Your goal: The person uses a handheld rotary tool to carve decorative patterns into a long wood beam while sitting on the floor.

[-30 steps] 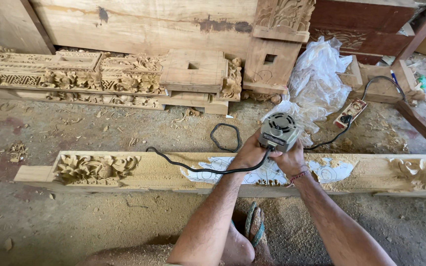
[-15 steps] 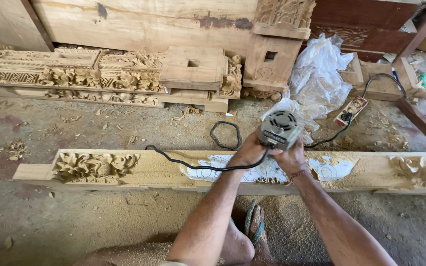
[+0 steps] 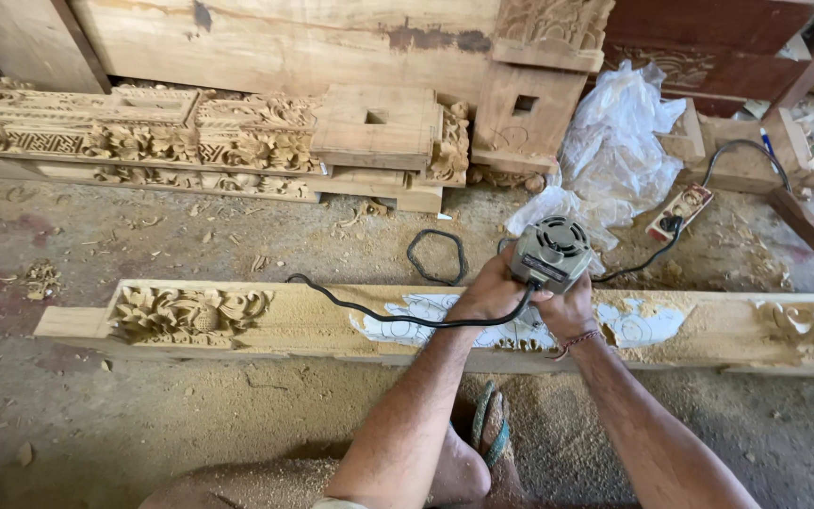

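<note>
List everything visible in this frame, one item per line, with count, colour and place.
power tool: one, grey, held over the middle of the long beam
long beam: one, pale wood, lying across the floor, carved flowers at its left end, white paper pattern at its middle
cord: one, black, running left from the tool along the beam
power strip: one, on the floor at right
plastic sheet: one, clear, crumpled, behind the tool
carved panels: several, pale wood, stacked along the back left
sandal: one, green-strapped, below the beam
left hand: on the tool's left side
right hand: on the tool's right side
</note>
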